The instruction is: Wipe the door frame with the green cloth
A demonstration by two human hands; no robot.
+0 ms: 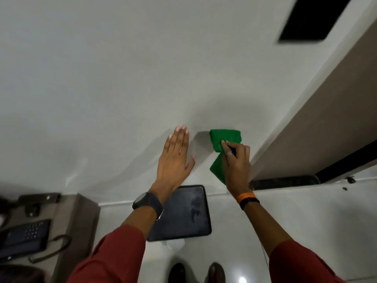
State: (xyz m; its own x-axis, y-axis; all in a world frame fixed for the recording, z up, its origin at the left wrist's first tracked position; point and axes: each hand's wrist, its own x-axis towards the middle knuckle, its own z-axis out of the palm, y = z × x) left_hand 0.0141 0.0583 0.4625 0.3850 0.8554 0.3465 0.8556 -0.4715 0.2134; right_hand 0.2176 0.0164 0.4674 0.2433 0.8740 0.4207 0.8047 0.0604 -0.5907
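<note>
**Cloth on wall, frame not reached yet**

R hand (236, 160) pinches the folded green cloth (223, 142), pressing it to the white wall (102, 78) just beside the brown door frame (310, 123), prob. to slide across onto it. L hand (175, 158) lies open and flat on the wall, holding nothing, likely for balance. Dark bin (181, 213) below them; contents can't be made out.

The right hand (236, 160) covers the middle of the green cloth (224, 139). The dark opening (312, 17) far right is blurred and cut by the top edge. The telephone (24, 237) runs off the left edge. Both shoes (195, 272) are clipped at the near edge.
</note>
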